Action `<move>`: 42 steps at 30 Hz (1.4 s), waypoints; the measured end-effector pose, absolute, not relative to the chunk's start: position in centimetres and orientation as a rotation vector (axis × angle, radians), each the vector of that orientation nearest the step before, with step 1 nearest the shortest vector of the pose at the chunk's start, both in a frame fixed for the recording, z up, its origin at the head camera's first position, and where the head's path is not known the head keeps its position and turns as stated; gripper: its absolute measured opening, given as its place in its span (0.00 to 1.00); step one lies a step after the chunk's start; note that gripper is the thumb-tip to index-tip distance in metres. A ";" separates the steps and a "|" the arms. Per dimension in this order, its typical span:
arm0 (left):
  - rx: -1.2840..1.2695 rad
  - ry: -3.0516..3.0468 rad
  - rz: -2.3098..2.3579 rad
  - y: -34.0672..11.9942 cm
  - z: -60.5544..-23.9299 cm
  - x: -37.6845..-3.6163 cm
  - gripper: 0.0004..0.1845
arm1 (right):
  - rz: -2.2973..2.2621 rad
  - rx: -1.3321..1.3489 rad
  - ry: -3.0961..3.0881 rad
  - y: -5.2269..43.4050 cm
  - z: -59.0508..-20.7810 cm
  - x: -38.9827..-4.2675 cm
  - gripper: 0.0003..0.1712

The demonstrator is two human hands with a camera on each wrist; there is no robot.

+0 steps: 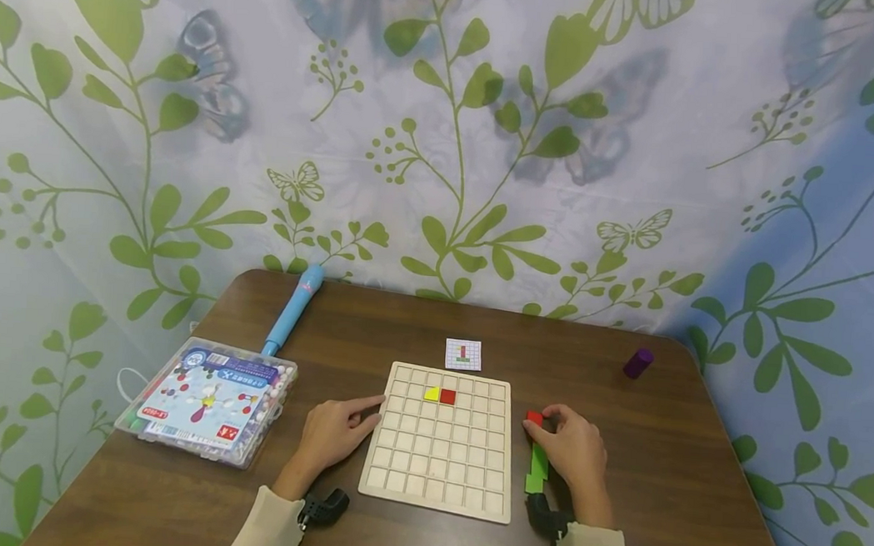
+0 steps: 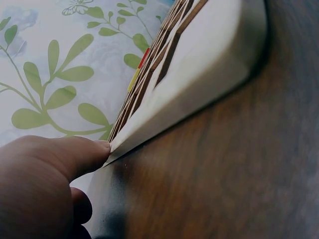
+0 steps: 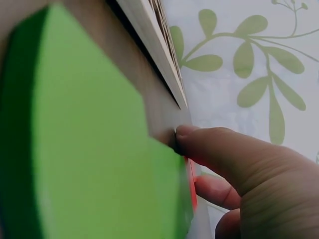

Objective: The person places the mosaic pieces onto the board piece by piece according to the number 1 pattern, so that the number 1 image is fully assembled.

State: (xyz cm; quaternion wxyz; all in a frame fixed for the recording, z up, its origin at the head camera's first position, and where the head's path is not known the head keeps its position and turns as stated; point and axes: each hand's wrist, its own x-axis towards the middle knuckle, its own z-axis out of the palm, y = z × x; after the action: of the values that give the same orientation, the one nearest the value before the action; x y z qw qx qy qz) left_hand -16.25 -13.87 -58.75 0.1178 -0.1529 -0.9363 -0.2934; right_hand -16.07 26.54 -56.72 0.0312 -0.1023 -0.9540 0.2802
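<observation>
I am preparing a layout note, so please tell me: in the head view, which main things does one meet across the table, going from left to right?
Plastic case → left hand → wooden grid board → right hand, pinching a red piece → purple cylinder.

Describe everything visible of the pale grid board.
The grid board is pale, wooden-looking and squarish, with rounded corners, a raised rim and ridges dividing it into shallow square cells. It lies flat on the brown table. A yellow piece and a red square sit side by side near its far edge. The left hand touches its left edge.
</observation>
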 end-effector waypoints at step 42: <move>-0.472 -2.688 -0.874 -13.7 -58.2 -16.1 0.17 | 0.941 -0.251 -2.942 23.1 -56.1 -16.1 0.28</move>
State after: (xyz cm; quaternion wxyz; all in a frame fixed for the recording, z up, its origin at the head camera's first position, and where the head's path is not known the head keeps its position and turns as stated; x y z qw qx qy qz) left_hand -16.07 -13.65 -58.17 0.1375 -0.1631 -0.9291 -0.3020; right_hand -16.14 23.05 -56.10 0.0213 -0.0810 -0.9491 0.3036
